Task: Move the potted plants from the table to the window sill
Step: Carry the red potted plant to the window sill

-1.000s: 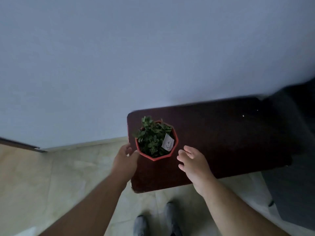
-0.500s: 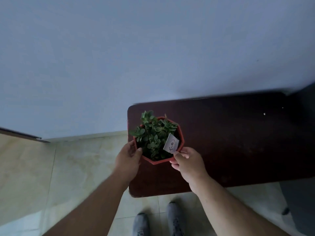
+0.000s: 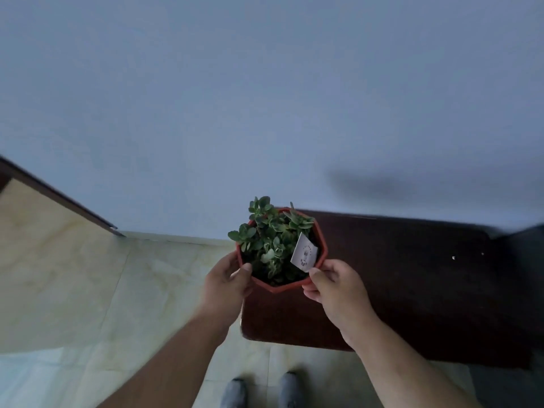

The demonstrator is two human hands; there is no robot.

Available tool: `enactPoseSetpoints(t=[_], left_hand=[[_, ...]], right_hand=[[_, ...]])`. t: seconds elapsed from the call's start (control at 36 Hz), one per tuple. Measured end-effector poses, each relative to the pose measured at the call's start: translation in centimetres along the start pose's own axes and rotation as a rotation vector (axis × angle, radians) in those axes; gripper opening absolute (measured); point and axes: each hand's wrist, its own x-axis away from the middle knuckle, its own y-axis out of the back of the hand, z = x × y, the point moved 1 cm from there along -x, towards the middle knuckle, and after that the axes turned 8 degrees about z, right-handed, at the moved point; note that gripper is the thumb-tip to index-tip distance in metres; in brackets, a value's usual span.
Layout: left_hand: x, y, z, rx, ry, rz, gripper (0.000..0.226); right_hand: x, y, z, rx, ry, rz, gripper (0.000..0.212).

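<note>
A small green plant in a red many-sided pot (image 3: 278,285) with a white label stuck in the soil is over the left end of the dark wooden table (image 3: 397,278). My left hand (image 3: 225,285) grips the pot's left rim, thumb over the edge. My right hand (image 3: 335,285) grips its right rim beside the label. Whether the pot's base touches the table is hidden. No window sill is in view.
A pale blue wall rises behind the table. Light tiled floor (image 3: 73,290) spreads to the left and below, with a dark skirting strip (image 3: 59,195) at the far left. My feet in grey socks (image 3: 262,390) stand by the table's front edge.
Both hands closed in from beside the pot and took hold of its rim. The pot now appears larger and higher in the view, and the view has swung left.
</note>
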Motion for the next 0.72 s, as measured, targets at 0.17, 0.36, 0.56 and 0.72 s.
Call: enactPoseSetpoints(t=[0.17, 0.36, 0.56, 0.72], left_hand=[[6.8, 3.9, -5.5, 0.134, -0.091, -0.153, 0.025], [13.4, 10.1, -9.2, 0.266, -0.213, -0.352, 0.023], [19.7, 19.0, -9.6, 0.367, -0.285, -0.547, 0.025], [26.2, 27.3, -8.7, 0.443, -0.322, -0.699, 0.021]], right_hand=[[4.5, -3.9, 7.2, 0.115, 0.105, 0.118, 0.008], [8.2, -11.5, 13.0, 0.235, 0.203, 0.316, 0.008], [11.6, -22.5, 15.5, 0.379, 0.272, 0.514, 0.007], [15.2, -33.5, 14.7, 0.438, 0.283, 0.656, 0.009]])
